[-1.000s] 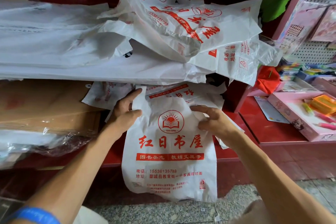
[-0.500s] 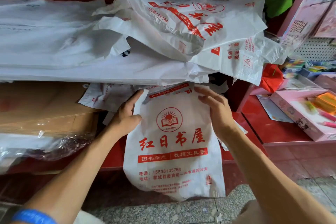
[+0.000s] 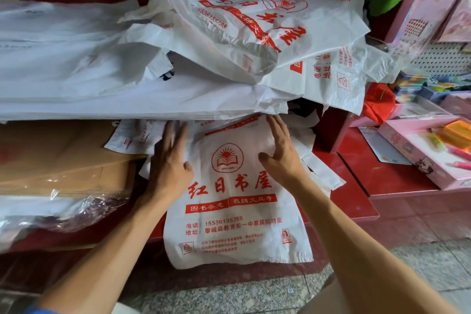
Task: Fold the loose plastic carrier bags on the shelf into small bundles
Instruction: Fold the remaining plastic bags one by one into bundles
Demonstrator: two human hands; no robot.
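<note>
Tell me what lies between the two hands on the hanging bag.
In the head view, only the bag's own white plastic with its red sun-and-book logo lies between the left hand and right hand.

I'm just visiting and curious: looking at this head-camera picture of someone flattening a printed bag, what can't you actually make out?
- Head view: the top of the printed bag, handles included, is hidden under the pile of bags above.
- The left hand is motion-blurred at the fingers; both hands cover the bag's upper edges.
- The bag's small print near the bottom is too fine to read.
- The pink box is cut off by the right edge.
</note>
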